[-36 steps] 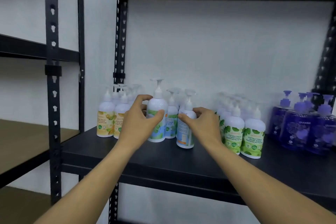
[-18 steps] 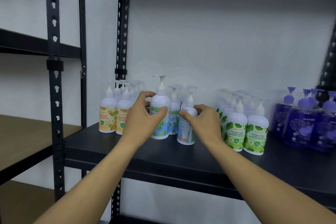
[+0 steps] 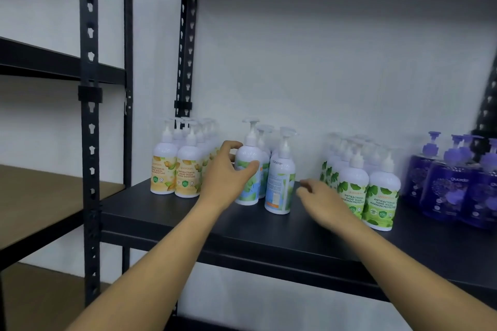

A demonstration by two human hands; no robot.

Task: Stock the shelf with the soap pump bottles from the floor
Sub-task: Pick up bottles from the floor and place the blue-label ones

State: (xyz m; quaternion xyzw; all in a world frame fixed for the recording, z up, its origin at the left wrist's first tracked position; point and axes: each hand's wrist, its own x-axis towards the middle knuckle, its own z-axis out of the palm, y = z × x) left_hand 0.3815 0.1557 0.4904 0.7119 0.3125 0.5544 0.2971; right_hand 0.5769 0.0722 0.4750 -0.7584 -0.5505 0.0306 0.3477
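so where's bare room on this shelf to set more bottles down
Free: the black shelf front strip, and the gap between the turned bottle and the green-label bottles, though the right hand sits there. Crowded: the back, from the yellow-label bottles to the purple ones.

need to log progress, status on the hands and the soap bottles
Left hand grips the blue-green bottle, upright on the shelf. Right hand empty, clear of the back-facing bottle. Nothing in the way.
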